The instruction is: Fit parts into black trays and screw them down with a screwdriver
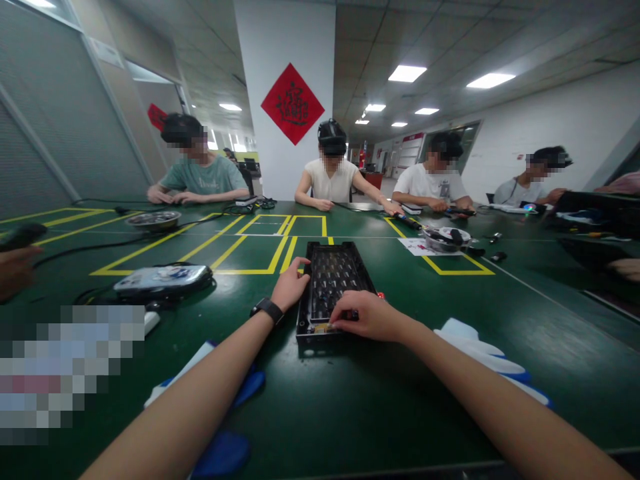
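A long black case [303, 313] with an open top lies on the green table in front of me. Rows of small shiny parts [336, 273] fill its inside. My left hand [291, 285] grips the case's left rim, with a dark watch on the wrist. Over the near right corner, my right hand [367, 315] has its fingertips pinched together. A small yellowish piece [321, 328] sits at the near end beside those fingertips. Whatever is between them is too small to make out. A bit of red [381, 295] shows behind the right hand.
White-and-blue gloves [487, 353] lie right of my right forearm; another blue glove [249, 389] is partly under my left arm. A pale blue device [163, 280] with cables stands at left. Round metal wheels [447, 238] and yellow tape mark the far side, where several people sit.
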The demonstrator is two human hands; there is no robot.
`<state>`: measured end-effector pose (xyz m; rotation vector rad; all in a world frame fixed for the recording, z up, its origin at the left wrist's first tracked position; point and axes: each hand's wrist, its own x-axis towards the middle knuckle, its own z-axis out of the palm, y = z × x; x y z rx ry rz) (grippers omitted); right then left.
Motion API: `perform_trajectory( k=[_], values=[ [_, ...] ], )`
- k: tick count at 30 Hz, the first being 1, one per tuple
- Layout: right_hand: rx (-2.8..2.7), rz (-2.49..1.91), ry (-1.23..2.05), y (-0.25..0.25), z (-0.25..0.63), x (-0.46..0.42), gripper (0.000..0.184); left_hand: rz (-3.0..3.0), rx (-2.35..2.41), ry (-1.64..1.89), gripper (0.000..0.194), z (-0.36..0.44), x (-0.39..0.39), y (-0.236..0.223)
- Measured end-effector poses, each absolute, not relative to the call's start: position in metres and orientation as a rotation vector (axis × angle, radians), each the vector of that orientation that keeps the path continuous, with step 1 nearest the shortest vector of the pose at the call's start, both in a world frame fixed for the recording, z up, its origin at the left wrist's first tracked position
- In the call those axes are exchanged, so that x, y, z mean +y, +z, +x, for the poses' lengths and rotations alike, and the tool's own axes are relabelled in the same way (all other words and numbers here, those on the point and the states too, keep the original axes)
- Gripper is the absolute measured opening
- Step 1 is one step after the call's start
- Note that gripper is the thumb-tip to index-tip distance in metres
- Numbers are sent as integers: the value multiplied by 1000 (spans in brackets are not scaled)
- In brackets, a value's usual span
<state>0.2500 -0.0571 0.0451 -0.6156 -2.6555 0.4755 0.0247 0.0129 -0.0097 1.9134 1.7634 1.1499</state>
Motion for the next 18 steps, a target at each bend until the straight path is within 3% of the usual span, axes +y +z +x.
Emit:
perform_trajectory(
  k=[3,18],
  values=[
    [-2660,-637,465,44,250,-56,16,1913,1717,1129,43,25,12,-8],
    [-2664,-594,443,43,252,-55,15,1971,1884,1213,29,23,17,-7]
  ],
)
